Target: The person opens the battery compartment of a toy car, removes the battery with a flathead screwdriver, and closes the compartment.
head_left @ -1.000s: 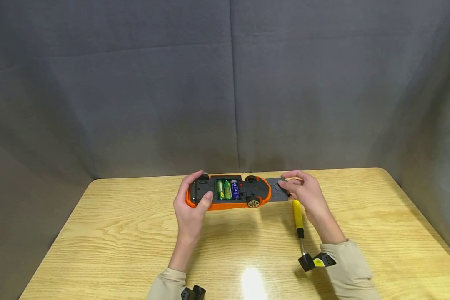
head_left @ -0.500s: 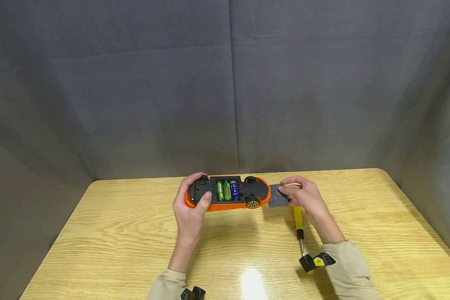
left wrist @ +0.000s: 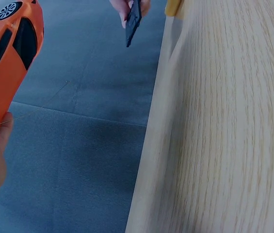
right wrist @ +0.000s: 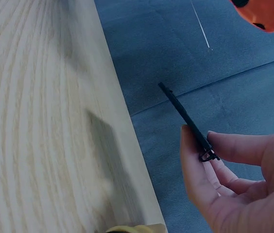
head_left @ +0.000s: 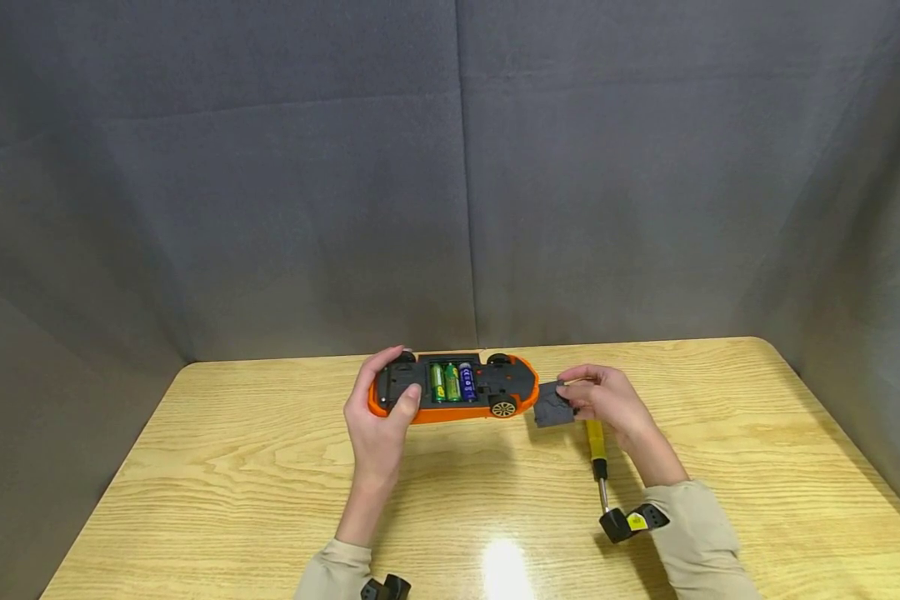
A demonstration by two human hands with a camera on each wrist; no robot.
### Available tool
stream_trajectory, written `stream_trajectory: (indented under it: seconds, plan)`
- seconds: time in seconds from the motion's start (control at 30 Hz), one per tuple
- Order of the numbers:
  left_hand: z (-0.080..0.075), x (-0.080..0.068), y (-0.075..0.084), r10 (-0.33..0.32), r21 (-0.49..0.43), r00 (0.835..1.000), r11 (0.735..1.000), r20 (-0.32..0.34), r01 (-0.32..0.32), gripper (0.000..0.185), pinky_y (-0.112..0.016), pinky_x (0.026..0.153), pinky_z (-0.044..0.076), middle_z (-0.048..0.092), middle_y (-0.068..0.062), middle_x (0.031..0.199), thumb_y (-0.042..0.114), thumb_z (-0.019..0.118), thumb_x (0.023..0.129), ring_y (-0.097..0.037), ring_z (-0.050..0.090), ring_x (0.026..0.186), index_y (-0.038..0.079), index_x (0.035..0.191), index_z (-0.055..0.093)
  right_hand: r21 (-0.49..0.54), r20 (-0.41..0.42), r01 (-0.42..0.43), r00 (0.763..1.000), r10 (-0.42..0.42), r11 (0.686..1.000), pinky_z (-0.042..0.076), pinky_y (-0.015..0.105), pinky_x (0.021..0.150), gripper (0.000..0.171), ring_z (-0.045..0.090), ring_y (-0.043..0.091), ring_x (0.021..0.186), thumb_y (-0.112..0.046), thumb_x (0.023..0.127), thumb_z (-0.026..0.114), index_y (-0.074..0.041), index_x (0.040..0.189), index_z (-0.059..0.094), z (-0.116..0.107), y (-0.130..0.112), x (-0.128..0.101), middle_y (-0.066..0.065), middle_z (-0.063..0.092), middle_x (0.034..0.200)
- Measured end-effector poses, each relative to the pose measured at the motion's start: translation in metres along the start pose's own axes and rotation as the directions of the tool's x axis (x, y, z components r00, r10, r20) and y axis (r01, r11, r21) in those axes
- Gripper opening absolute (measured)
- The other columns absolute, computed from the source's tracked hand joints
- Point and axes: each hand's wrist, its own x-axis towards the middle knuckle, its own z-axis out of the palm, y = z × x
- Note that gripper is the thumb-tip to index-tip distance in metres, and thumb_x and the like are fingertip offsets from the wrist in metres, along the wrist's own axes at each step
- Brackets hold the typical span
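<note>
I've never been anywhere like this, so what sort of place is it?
Probably a small recording booth: grey cloth hangs behind a wooden table and at both sides, and there are wrist cameras.

White glare on tabletop (head_left: 217, 483) (one patch)

The person wears beige sleeves (head_left: 696, 537) and black wrist cameras (head_left: 614, 526)
</note>
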Motion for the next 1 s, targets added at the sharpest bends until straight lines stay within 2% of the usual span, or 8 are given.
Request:
stream_trajectory:
  seconds: [0.37,0.57,0.8,1.0]
  plan:
    - [0.0,0.0,0.0,0.015,0.004,1.0,1.0,-0.001,-0.015,0.044,-0.026,0.081,0.061,0.063,-0.018,0.128,0.013,0.065,0.086,-0.024,0.063,0.104,-0.003,0.128,0.064,0.004,0.034,-0.009,0.999,0.009,1.0,0.057,0.022,0.06,0.031,0.064,0.01,0.071,0.001,0.097,0.064,0.015,0.122,0.054,-0.001,0.01,0.004,0.002,0.065,0.085]
    - [0.0,0.0,0.0,0.011,0.007,1.0,1.0,-0.002,-0.01,0.044,-0.026,0.081,0.061,0.063,-0.018,0.128,0.014,0.064,0.086,-0.024,0.063,0.105,-0.002,0.128,0.064,-0.034,0.031,-0.009,0.999,0.01,0.999,0.056,0.023,0.06,0.03,0.062,0.011,0.072,0.001,0.096,0.064,0.015,0.121,0.054,0.0,0.015,0.006,0.004,0.063,0.086]
    - [0.0,0.0,0.0,0.008,0.008,1.0,1.0,-0.003,-0.008,0.044,-0.026,0.082,0.061,0.063,-0.018,0.128,0.014,0.064,0.087,-0.024,0.063,0.105,-0.003,0.128,0.064,-0.071,0.036,-0.014,0.999,0.017,0.997,0.058,0.024,0.063,0.028,0.066,0.012,0.074,0.002,0.095,0.064,0.015,0.119,0.055,0.0,0.019,0.007,0.008,0.065,0.091]
    - [0.0,0.001,0.0,0.012,0.016,1.0,1.0,-0.002,-0.012,0.045,-0.025,0.081,0.061,0.063,-0.018,0.126,0.015,0.065,0.086,-0.023,0.063,0.104,-0.003,0.127,0.064,-0.142,0.028,-0.019,0.999,0.023,0.99,0.059,0.026,0.065,0.029,0.066,0.014,0.075,0.002,0.094,0.067,0.014,0.118,0.056,-0.001,0.019,0.006,0.007,0.066,0.09]
